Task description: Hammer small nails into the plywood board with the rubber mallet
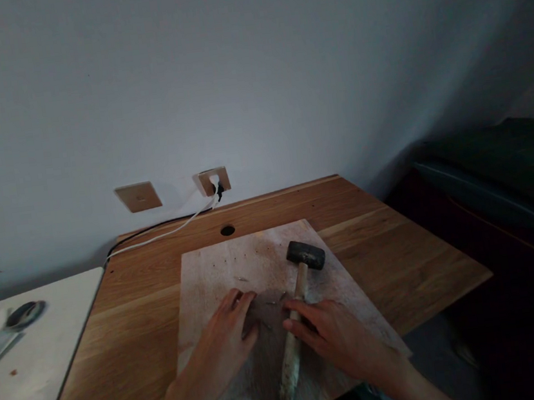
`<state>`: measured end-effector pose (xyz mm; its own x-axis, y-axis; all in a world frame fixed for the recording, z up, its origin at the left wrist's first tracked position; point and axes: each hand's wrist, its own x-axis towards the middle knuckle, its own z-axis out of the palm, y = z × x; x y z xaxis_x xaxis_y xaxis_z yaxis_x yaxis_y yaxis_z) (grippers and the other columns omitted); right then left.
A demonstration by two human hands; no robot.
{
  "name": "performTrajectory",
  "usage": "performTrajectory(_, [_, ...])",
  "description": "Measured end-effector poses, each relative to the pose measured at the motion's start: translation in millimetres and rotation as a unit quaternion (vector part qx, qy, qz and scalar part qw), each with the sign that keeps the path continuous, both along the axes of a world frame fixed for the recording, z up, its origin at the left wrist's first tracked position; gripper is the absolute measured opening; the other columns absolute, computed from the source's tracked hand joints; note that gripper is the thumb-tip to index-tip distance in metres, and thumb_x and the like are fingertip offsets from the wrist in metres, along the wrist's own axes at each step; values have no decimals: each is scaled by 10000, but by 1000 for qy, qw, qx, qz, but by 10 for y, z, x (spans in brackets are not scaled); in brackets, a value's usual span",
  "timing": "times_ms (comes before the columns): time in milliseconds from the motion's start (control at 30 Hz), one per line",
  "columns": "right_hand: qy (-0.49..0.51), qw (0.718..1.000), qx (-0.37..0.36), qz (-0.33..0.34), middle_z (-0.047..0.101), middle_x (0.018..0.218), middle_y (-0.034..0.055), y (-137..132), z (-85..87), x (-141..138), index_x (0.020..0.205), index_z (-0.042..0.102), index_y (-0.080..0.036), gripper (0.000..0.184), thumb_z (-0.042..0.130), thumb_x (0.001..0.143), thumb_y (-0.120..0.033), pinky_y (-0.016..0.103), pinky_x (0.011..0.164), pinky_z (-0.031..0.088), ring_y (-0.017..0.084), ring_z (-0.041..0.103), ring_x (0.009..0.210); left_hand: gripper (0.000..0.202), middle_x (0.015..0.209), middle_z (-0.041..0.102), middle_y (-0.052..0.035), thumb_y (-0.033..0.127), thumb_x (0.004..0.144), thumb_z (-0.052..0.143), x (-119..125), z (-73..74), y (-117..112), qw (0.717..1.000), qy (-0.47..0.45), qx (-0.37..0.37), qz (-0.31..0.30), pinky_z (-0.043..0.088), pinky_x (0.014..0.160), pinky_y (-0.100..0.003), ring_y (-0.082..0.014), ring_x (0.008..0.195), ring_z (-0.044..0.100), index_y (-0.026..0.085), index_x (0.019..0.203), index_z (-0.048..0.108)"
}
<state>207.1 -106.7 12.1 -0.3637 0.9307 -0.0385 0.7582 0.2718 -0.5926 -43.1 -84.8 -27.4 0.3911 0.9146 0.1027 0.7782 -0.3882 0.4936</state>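
A mallet (293,352) with a black head and a pale worn handle lies on a whitish wooden board (236,385), its head toward the wall. Across the handle reaches my right hand (329,332), with thumb and forefinger stretched out and apart, not wrapped round it. My left hand (228,334) hovers over or rests on the board left of the mallet, thumb and fingers spread. Between the hands lie several small, thin, nail-like pieces (270,303); another such piece (241,279) is farther up. Small dark marks or nails form a row near the board's far edge.
Under the board is a brown wooden table (390,250) with a cable hole (227,230). Cables run along its back to a wall socket (214,181). On the left, a white table (43,357) carries a roll of tape (26,314). A dark green cushioned thing (501,165) stands right.
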Motion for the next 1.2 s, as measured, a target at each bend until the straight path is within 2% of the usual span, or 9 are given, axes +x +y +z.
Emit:
performTrajectory(100, [-14,999,19,-24,838,846,78,12,-48,-5,1220,804,-267,349,633,1027,-502,360,706,555,326,803,822,537,1341,669,-92,93,874,557,-21,23,38,999,-19,-2,-34,615,1043,-441,-253,1175,726,263,1380,621])
performTrajectory(167, [9,999,-8,-36,813,792,46,-21,-66,47,1199,790,-265,341,662,1007,-516,336,686,534,291,787,767,519,1393,640,-101,118,896,578,-86,73,90,999,-11,18,-34,600,1073,-449,-260,1223,707,264,1393,616])
performTrajectory(300, [113,989,-73,-67,726,719,-11,-165,-124,254,1120,756,-275,284,608,1025,-497,290,594,470,202,695,635,490,1632,486,-161,355,1012,623,-227,110,232,997,45,68,-18,498,1188,-559,-347,1468,543,247,1485,560])
performTrajectory(400, [198,968,-79,-133,698,735,-20,-285,-221,436,1281,687,-287,350,582,1024,-499,310,628,505,206,689,673,606,1702,417,-169,462,1043,601,-209,39,296,993,74,66,-63,405,1248,-615,-365,1582,387,234,1585,456])
performTrajectory(533, [330,915,-142,-185,761,889,33,-373,-300,593,1582,377,-245,690,611,1011,-552,375,715,566,251,743,815,570,1647,513,-134,434,1068,570,-22,-9,328,989,69,75,-103,313,1299,-627,-326,1606,347,236,1588,448])
performTrajectory(667, [365,894,-163,-202,790,985,48,-383,-310,614,1625,299,-272,791,662,986,-566,443,882,568,261,757,920,386,1436,692,-136,274,1046,559,164,121,453,989,81,81,-90,482,1183,-572,-330,1430,577,202,1422,614])
performTrajectory(767, [365,898,-144,-199,786,986,45,-384,-356,600,1628,319,-284,819,683,958,-582,436,850,568,263,750,890,362,1240,764,-106,112,975,525,251,226,614,985,106,77,-109,549,1082,-511,-286,1178,712,210,1281,692])
performTrajectory(1033, [330,907,-91,-245,780,915,17,-359,-431,697,1648,343,-264,814,695,957,-511,376,810,584,244,746,842,310,1002,758,-54,68,861,546,362,354,999,966,133,36,-216,577,902,-390,-246,944,734,212,1061,735])
performTrajectory(1200, [302,903,-96,-290,789,1162,89,-325,-362,716,1564,502,-283,734,725,919,-551,439,938,617,290,765,1066,326,1011,723,-35,75,822,569,517,390,1423,964,49,34,-259,558,837,-316,-197,896,708,217,1058,743])
